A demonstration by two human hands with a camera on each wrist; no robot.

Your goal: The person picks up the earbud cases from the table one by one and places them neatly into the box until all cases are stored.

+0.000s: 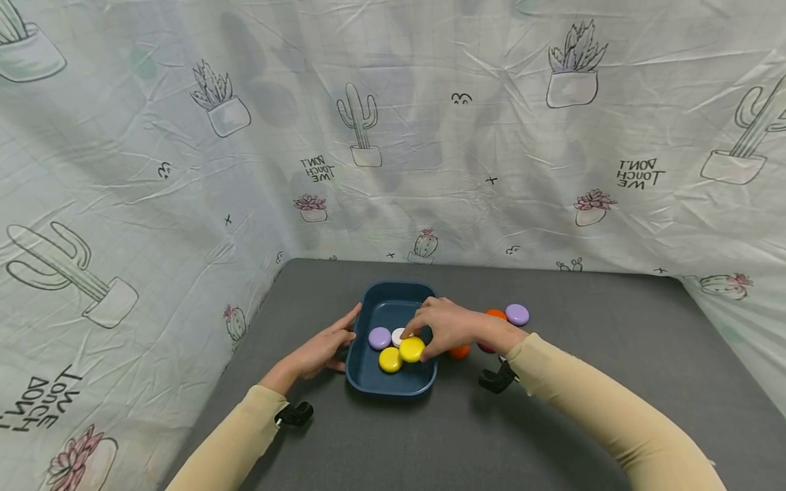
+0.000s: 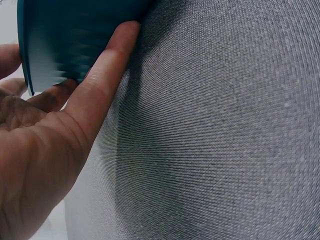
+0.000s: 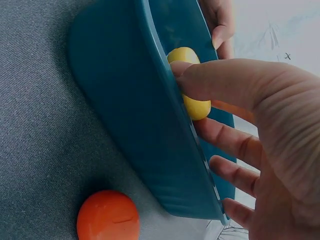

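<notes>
A dark blue tray (image 1: 393, 391) with raised walls sits on the dark table. My left hand (image 1: 315, 352) rests against its left wall, the fingers fairly straight; in the left wrist view the thumb (image 2: 102, 80) lies along the outside of the tray. Over the tray, my right hand (image 1: 448, 324) pinches a yellow round disc (image 1: 412, 349) between thumb and fingers. Inside the tray lie a purple disc (image 1: 379, 338), another yellow disc (image 1: 390, 360) and a white disc (image 1: 398, 337), the last partly hidden by the held one.
To the right of the tray, partly behind the right hand and wrist, are an orange disc (image 1: 459, 351), a second orange disc (image 1: 496, 314), a dark red disc (image 1: 486, 348) and a purple disc (image 1: 518, 314). A patterned cloth (image 1: 417, 136) hangs behind the table.
</notes>
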